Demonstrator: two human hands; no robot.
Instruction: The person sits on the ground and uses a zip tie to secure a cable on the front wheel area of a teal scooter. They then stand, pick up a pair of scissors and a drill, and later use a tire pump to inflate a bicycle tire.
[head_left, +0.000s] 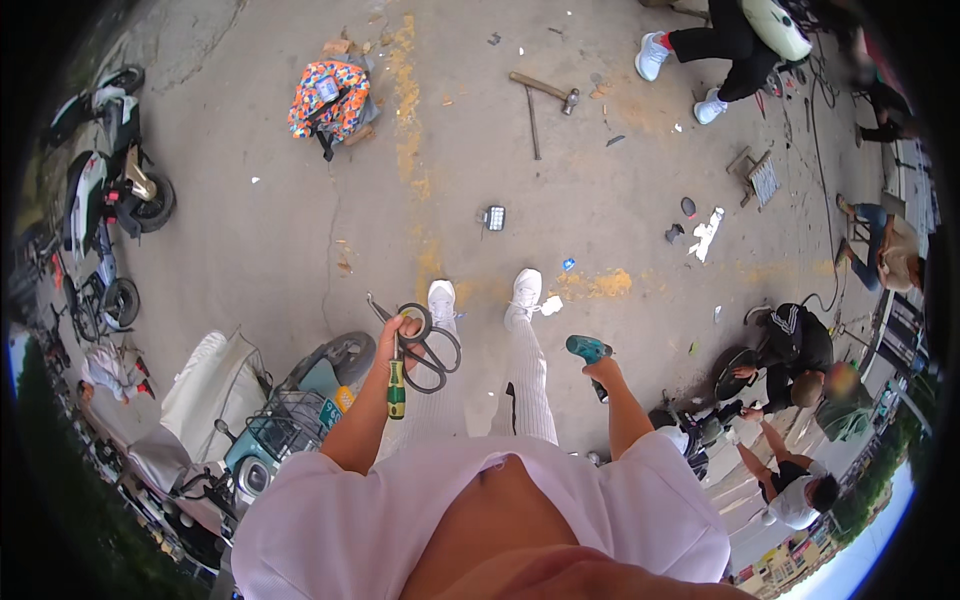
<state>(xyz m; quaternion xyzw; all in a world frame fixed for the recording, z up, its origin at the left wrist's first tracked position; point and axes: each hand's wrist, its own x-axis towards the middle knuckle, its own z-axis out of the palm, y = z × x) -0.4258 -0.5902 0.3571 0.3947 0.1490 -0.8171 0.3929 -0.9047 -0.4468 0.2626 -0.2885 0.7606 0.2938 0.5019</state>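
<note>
My left hand (398,332) is closed around a pair of scissors (458,352) with large black handle loops and a screwdriver (396,388) with a green and yellow handle. A metal tip pokes out above the fingers; which of the two tools it belongs to I cannot tell. On the other side, my right hand (604,375) grips a teal and black cordless drill (589,349) by its handle, its body level in front of my right leg. Both hands hang in the air over the ground, apart from each other.
Ahead on the concrete lie a small square lamp (494,218), a hammer (545,88), a thin rod (533,125) and a colourful bag (335,95). A scooter (255,450) stands close at left. At right are a small folding stool (762,180) and several people.
</note>
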